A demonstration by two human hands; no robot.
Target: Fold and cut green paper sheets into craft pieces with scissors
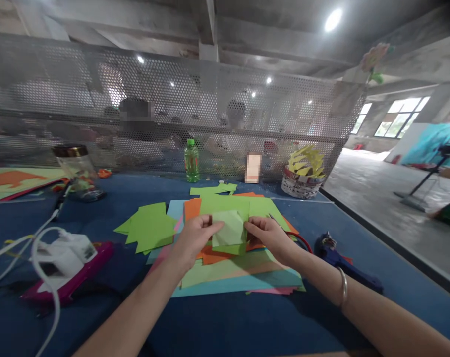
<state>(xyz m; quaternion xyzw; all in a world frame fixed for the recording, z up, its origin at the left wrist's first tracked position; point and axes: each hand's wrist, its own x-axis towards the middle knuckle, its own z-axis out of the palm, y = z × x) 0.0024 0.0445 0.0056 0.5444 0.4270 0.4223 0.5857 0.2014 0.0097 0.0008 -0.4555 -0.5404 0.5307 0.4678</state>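
Note:
A small pale green paper piece [228, 229] is stretched between my two hands above a pile of coloured sheets. My left hand [197, 235] pinches its left edge between thumb and fingers. At the other side my right hand [269, 235] is closed on the right edge, with a bangle on that wrist. Beneath lie bright green paper [225, 203], orange paper [213, 258] and light blue paper [210, 288]. Red-handled scissors [303, 241], partly hidden, rest by my right hand. Cut green pieces [152, 228] are stacked left of the pile.
Left on the blue table stand a magenta power strip [102, 258] with white plugs and a lidded jar [78, 173]. A green bottle [191, 162] and a basket [302, 186] stand before the perforated metal screen [173, 99]. A dark blue tool [344, 263] lies right.

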